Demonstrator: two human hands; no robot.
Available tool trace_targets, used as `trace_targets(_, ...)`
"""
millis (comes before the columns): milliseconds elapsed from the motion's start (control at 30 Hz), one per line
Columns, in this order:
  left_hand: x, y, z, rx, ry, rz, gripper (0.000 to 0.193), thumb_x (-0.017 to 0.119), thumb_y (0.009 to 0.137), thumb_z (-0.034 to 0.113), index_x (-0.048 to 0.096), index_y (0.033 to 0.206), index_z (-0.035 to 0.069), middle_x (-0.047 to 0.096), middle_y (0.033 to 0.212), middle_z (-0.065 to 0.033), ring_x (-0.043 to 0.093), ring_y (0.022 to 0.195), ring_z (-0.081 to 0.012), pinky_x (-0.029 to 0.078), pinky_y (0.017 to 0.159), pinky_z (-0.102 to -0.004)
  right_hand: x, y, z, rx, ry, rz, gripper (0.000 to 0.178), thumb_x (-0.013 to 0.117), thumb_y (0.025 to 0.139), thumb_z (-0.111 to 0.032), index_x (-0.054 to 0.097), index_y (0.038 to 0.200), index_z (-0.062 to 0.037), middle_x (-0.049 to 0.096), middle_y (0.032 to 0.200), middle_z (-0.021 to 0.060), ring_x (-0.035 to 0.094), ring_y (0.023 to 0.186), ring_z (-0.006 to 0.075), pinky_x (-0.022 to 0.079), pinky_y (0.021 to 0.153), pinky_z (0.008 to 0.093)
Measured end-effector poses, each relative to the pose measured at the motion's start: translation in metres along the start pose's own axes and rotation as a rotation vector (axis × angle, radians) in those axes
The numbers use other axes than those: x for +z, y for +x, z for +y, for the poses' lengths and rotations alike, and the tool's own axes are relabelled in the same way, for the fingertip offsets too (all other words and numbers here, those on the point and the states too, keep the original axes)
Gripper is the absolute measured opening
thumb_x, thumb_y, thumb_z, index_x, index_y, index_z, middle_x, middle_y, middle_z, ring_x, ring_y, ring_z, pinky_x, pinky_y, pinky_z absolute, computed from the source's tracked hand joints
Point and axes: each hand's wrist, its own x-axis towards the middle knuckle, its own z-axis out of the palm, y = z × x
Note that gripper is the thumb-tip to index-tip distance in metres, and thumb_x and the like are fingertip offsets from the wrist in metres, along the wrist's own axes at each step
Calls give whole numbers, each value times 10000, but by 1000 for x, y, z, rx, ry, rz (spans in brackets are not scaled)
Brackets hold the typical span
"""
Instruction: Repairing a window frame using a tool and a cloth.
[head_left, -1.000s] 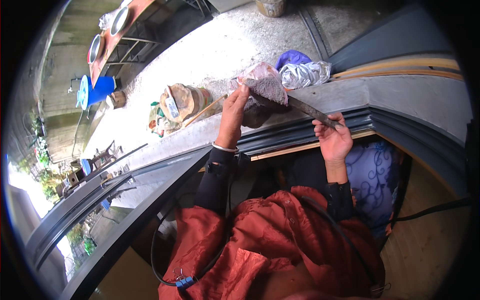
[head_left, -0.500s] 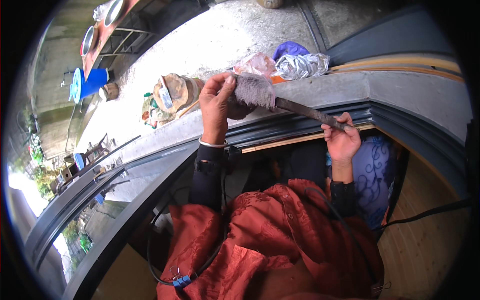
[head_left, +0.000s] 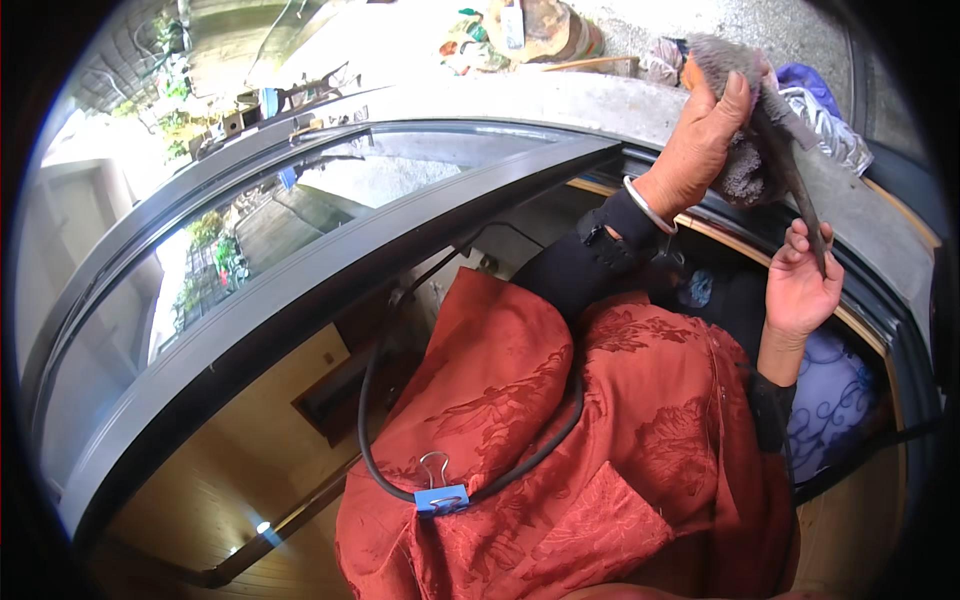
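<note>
My left hand (head_left: 702, 145), with a pale bracelet on its wrist, is closed around a grey fluffy cloth (head_left: 752, 172). The cloth is bunched about the upper end of a long dark bar (head_left: 798, 192), so that end is hidden. The bar slants down to my right hand (head_left: 804, 284), which holds its lower end between thumb and fingers. Both hands are raised over the window opening, close to the grey concrete ledge (head_left: 625, 100).
A dark sliding window frame (head_left: 330, 255) crosses at the left. On the ledge's far side lie a silver crumpled wrap (head_left: 828, 128), a purple bag (head_left: 808, 85) and a wood stump (head_left: 555, 30). A black cable with a blue binder clip (head_left: 441, 500) hangs over the red apron (head_left: 640, 400).
The view has swung left, so hands and ledge now sit further right. The bar stands more steeply, with the left hand and cloth higher above the right hand.
</note>
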Motion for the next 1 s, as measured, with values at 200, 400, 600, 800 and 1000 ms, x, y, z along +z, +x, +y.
trace_targets(200, -23, -37, -2, -37, 122, 185, 480, 414, 994, 433, 599, 1064, -4, 622, 974, -25, 542, 859, -72, 438, 774, -257, 6, -17, -1, 228, -308, -111, 527, 534, 869, -233, 380, 1321, -9, 522, 1213, 274, 584, 993, 310, 526, 776, 378)
trace_targets(400, -39, -53, -11, -57, 156, 408, 468, 375, 1012, 365, 615, 945, -31, 627, 824, -26, 539, 743, -101, 440, 690, -274, 10, -43, -42, 182, -871, -74, 874, 619, 826, -425, 192, 1441, 28, 371, 1391, 267, 445, 1237, 315, 433, 925, 392)
trace_targets(600, -32, -60, -23, -6, 260, 257, 302, 467, 987, 252, 552, 1026, -34, 601, 876, -55, 522, 766, -121, 446, 723, -274, 40, -5, -8, -147, -1767, -389, 891, 712, 760, -407, 268, 1456, -71, 317, 1481, 130, 324, 1356, 271, 307, 1072, 395)
trace_targets(800, 0, -68, 2, -23, 81, 175, 294, 481, 979, 248, 570, 1085, -12, 618, 987, -65, 567, 862, -128, 461, 781, -279, 40, 7, 19, -56, -1869, -484, 839, 742, 763, -370, 317, 1442, -120, 395, 1422, 170, 380, 1323, 314, 326, 1071, 390)
trace_targets(1000, -20, -81, -30, -389, -239, 298, 293, 483, 968, 282, 594, 1066, 29, 642, 979, -64, 618, 871, -168, 498, 789, -329, 30, -21, 8, 60, -1921, -529, 610, 633, 876, -258, 388, 1403, -74, 503, 1342, 177, 500, 1232, 283, 374, 1014, 346)
